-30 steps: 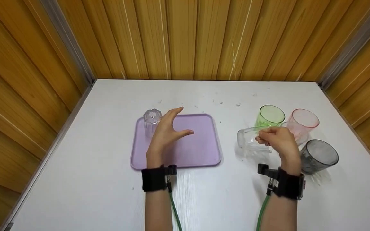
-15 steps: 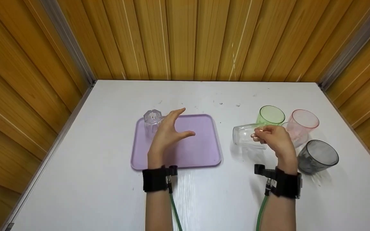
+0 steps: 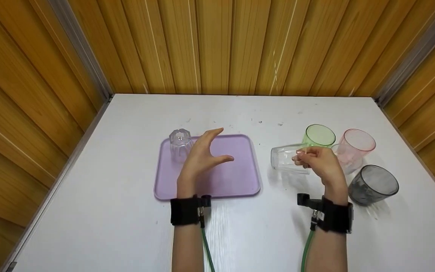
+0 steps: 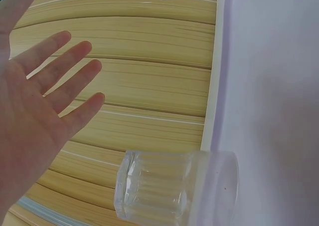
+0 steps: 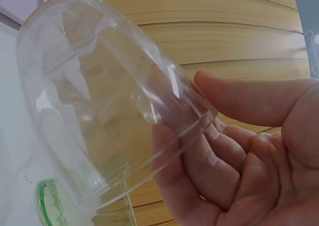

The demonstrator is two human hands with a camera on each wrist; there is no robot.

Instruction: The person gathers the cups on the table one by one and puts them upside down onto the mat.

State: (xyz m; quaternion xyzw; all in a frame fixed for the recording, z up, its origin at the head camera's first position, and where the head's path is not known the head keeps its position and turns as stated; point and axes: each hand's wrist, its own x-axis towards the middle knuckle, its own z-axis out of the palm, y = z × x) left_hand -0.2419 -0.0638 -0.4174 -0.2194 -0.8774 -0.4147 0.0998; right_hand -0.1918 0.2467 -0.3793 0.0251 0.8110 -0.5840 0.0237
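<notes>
My right hand (image 3: 321, 162) pinches a clear tumbler (image 3: 283, 158) by one end, thumb on one side and fingers on the other. The tumbler lies on its side in the air, left of the hand; in the right wrist view its faceted wall (image 5: 94, 86) fills the left half. My left hand (image 3: 200, 156) is held over the purple tray (image 3: 236, 177) with thumb and fingers spread, holding nothing. Beside it, at the tray's back left, a clear faceted glass (image 3: 180, 145) stands upside down; the left wrist view shows this glass (image 4: 154, 188) below the fingers.
On the right of the white table (image 3: 108, 234) stand a green glass (image 3: 318, 136), a pink glass (image 3: 358, 141) and a dark grey glass (image 3: 374, 185). Another clear rim overlaps the pink glass, partly behind my right hand. Wood-patterned walls (image 3: 217, 45) enclose the table's back and sides.
My right hand has moved a little left with the clear tumbler, away from the grey glass. My left hand has shifted slightly right over the tray, still spread.
</notes>
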